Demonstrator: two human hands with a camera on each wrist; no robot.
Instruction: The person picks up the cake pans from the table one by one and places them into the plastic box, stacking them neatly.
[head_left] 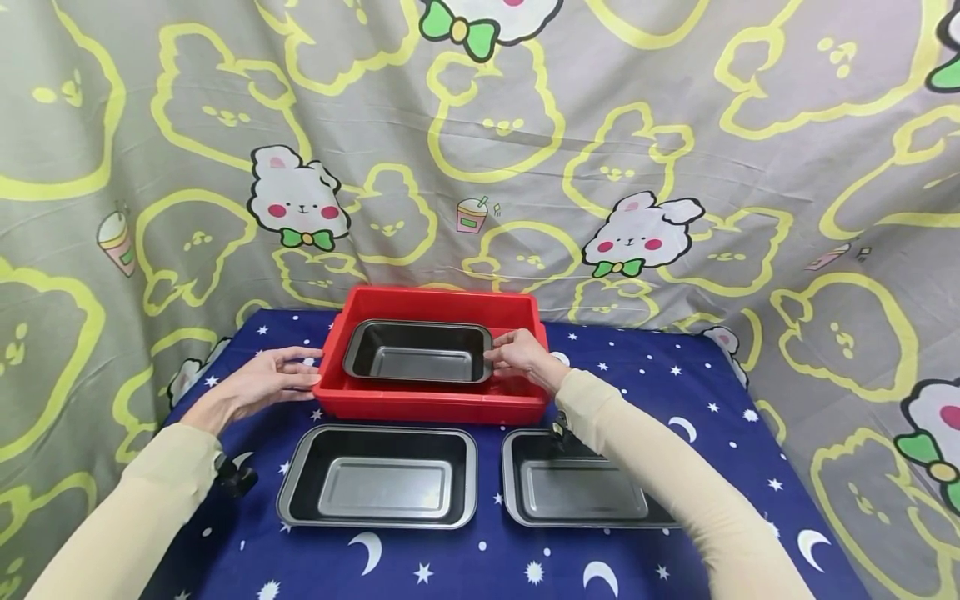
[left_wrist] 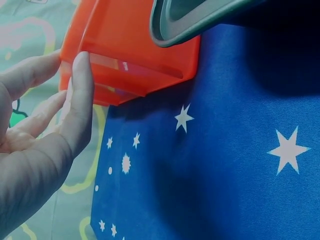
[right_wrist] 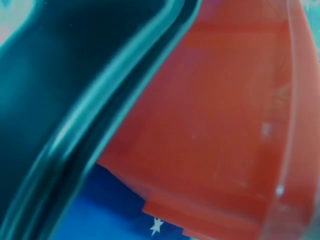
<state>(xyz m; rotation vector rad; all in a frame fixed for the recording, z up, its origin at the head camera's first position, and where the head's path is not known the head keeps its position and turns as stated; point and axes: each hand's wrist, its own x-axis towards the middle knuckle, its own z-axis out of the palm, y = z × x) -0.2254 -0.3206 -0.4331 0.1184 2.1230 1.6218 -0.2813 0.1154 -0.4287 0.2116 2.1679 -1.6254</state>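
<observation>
A dark metal loaf pan (head_left: 420, 333) sits inside a red plastic bin (head_left: 442, 408). My right hand (head_left: 521, 357) reaches over the bin and pinches the pan's right rim, with the contact partly hidden by the fingers. At the bin's left end is my left hand (head_left: 273, 379), its fingers extended and fingertips at the outer wall. The left wrist view shows that hand (left_wrist: 45, 125) beside the bin's end (left_wrist: 130, 50). In the right wrist view the right hand is out of sight, while a pan rim (right_wrist: 95, 110) crosses in front of the bin (right_wrist: 215, 115).
Two more loaf pans, one at left (head_left: 382, 487) and one at right (head_left: 585, 492), lie in front of the bin on a blue star-and-moon cloth (head_left: 465, 562). My right forearm covers part of the right pan. A patterned curtain (head_left: 517, 208) hangs behind.
</observation>
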